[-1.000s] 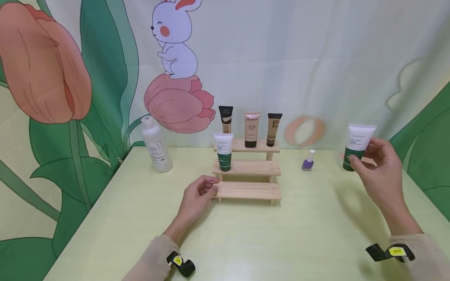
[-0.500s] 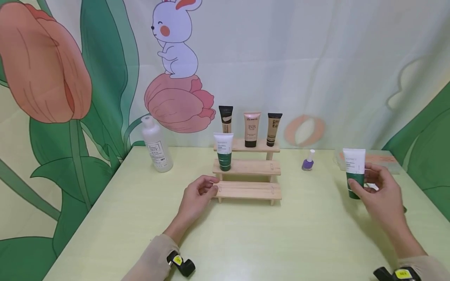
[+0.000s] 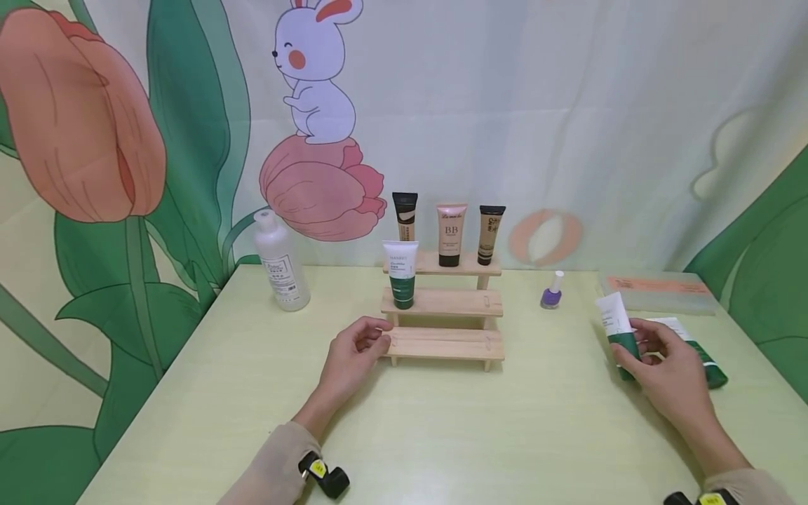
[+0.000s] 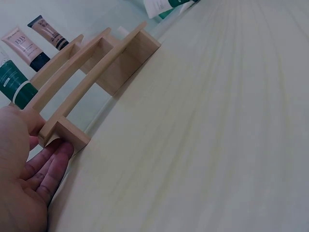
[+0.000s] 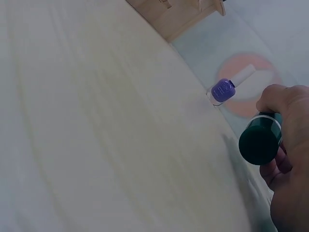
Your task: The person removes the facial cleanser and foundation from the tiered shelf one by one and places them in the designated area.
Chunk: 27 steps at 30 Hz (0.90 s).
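Observation:
My right hand (image 3: 675, 372) grips a white-and-green squeeze tube (image 3: 615, 315) low down, its white end tilted to the left. The tube's round green cap (image 5: 259, 140) faces the right wrist camera. Partly hidden behind that hand, another white-and-green tube (image 3: 710, 368) lies on the table. At the left end of the lowest step of a three-step wooden rack (image 3: 448, 344), my left hand (image 3: 356, 354) holds the wood, fingers under the step in the left wrist view. A similar white-and-green tube (image 3: 402, 273) stands on the middle step's left end.
On the top step stand a black-capped tube (image 3: 406, 214), a pink BB cream tube (image 3: 451, 235) and a gold-and-black tube (image 3: 489, 235). A white bottle (image 3: 283, 270) is at the left, purple nail polish (image 3: 551, 296) right of the rack, and a clear flat box (image 3: 659, 298) at the back right.
My right hand has brought the held tube down and toward me from in front of the clear box, tilting it left. The left hand and rack have stayed in place.

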### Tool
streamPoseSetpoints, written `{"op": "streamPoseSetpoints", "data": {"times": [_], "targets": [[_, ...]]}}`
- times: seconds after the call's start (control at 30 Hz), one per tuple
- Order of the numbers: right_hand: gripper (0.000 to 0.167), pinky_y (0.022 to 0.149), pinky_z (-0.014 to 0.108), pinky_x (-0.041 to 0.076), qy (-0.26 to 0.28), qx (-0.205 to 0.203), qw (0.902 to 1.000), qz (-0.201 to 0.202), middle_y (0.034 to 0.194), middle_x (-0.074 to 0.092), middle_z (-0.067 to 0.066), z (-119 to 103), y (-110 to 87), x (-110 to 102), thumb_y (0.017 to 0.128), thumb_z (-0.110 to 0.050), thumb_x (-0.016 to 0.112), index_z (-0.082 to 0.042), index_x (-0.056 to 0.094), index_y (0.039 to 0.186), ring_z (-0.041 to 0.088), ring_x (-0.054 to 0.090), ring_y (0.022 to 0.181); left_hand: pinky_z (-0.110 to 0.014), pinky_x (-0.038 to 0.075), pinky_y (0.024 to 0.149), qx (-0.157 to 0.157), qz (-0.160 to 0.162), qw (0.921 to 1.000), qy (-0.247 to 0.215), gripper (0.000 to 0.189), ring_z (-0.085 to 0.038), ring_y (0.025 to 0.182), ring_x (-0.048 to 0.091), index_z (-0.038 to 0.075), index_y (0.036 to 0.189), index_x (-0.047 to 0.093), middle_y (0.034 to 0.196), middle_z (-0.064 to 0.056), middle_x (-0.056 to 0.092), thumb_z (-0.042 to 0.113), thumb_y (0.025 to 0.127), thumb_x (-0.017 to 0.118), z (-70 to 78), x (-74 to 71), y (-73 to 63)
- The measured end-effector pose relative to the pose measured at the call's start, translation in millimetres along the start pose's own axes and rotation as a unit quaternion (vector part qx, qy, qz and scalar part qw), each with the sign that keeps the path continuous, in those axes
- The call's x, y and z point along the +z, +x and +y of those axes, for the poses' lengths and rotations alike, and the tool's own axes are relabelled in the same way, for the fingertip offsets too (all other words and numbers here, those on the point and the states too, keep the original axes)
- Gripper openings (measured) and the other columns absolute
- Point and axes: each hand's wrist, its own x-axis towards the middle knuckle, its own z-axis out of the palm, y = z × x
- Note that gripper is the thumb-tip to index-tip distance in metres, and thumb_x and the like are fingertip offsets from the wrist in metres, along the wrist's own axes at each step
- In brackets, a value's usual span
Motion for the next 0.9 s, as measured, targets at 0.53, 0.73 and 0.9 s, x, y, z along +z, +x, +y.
{"op": "streamPoseSetpoints", "data": {"times": [0.53,0.73,0.9], "targets": [[0.057,0.07,0.009,0.046,-0.046,0.016,0.9981,-0.039,0.117,0.068,0.016,4.5,1.4,3.4,0.102,-0.032,0.084,0.001,0.066,0.146,0.0,0.055,0.085,-0.025,0.055,0.088,0.01,-0.002,0.9999,0.001,0.017,-0.02,0.1,0.068,0.015,0.122,0.079,0.108,-0.006,0.073,0.012,0.106,0.075,0.6,-0.1,-0.1],[0.058,0.071,0.009,0.045,-0.044,0.015,0.9985,-0.031,0.12,0.068,0.017,4.9,-0.5,3.7,0.103,-0.032,0.082,0.001,0.064,0.147,-0.002,0.054,0.087,-0.024,0.055,0.089,0.01,-0.003,0.9999,-0.001,0.017,-0.019,0.1,0.068,0.016,0.122,0.079,0.109,-0.005,0.073,0.012,0.106,0.075,-0.4,-0.2,0.0],[0.059,0.078,0.021,0.041,-0.066,0.012,0.9976,0.016,0.126,0.064,0.019,2.7,-1.8,0.6,0.102,-0.03,0.082,0.0,0.063,0.149,0.008,0.053,0.096,-0.024,0.054,0.087,0.007,-0.003,1.0,-0.002,0.017,-0.02,0.099,0.068,0.016,0.121,0.079,0.108,-0.006,0.073,0.011,0.105,0.075,-0.4,0.3,-0.3]]}}
